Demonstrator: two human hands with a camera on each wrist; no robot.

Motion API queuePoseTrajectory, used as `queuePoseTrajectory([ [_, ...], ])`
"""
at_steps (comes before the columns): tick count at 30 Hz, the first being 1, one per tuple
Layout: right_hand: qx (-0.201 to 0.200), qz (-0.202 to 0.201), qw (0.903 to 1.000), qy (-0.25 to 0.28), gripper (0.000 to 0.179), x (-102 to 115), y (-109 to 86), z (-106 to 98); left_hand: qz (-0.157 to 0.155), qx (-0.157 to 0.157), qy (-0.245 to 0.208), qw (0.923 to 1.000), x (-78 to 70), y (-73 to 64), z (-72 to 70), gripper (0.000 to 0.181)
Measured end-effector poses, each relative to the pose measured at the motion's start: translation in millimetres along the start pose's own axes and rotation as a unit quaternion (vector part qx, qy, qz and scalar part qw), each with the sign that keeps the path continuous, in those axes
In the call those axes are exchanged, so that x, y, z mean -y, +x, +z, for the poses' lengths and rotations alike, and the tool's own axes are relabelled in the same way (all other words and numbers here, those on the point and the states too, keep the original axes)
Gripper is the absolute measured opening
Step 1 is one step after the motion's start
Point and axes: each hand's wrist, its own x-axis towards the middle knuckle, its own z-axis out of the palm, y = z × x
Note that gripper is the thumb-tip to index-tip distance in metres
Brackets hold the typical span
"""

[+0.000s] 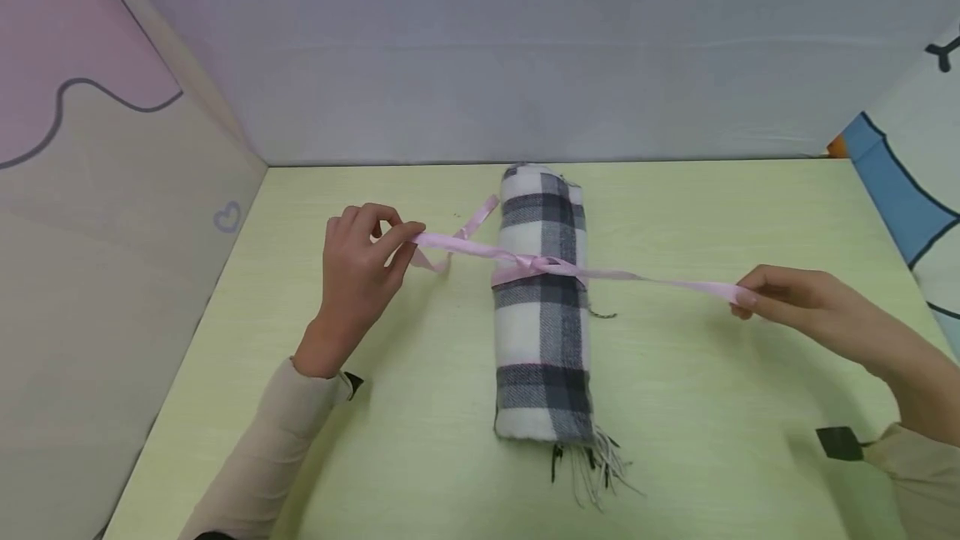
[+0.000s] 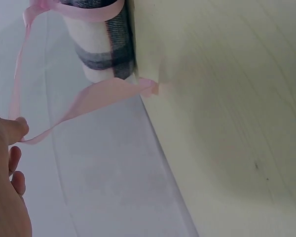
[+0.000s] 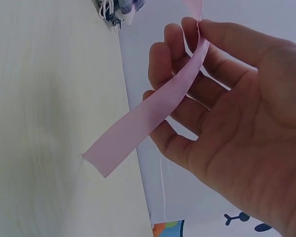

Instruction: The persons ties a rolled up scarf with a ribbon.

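Observation:
A rolled plaid scarf (image 1: 519,332) in white, grey and black lies lengthwise on the table, fringe toward the near side. Around its middle runs a pink ribbon (image 1: 465,247), crossed or knotted on top. To the left of the scarf, my left hand (image 1: 358,273) pinches one ribbon length between thumb and index finger, and its loose tail droops behind toward the table. Far to the right, my right hand (image 1: 806,307) pinches the other length near its end; the cut tail (image 3: 133,123) hangs across the fingers in the right wrist view. Both lengths stretch out from the knot.
The pale yellow-green table (image 1: 675,407) meets a grey-white back wall (image 1: 570,65) just beyond the scarf's far end. Printed side panels stand left and right, the left one with a small heart (image 1: 227,217). Fringe threads (image 1: 596,469) spread at the scarf's near end.

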Motion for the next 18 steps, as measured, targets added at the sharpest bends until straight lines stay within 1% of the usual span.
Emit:
queuePoseTrajectory([
  [5,-0.006,0.008,0.9999,0.004,0.017,-8.7,-4.9,-3.0,-0.007,0.008,0.008,0.9999,6.6,-4.5,-4.0,0.015],
  [8,-0.009,0.021,0.9997,0.002,0.019,-12.6,-7.7,-4.7,-0.009,0.01,0.013,0.9998,10.0,-5.6,-7.4,0.014],
  [11,-0.013,0.029,0.9995,0.0,0.02,-16.5,-10.6,-6.9,-0.016,0.005,0.015,0.9997,13.1,-6.3,-10.9,0.013],
  [16,-0.023,0.031,0.9992,-0.009,0.018,-21.3,-16.2,-11.1,-0.031,-0.007,0.016,0.9994,19.9,-7.8,-17.7,0.013],
  [18,-0.028,0.033,0.999,-0.014,0.018,-22.6,-18.1,-12.7,-0.031,-0.009,0.021,0.9993,23.5,-8.5,-21.1,0.012],
])
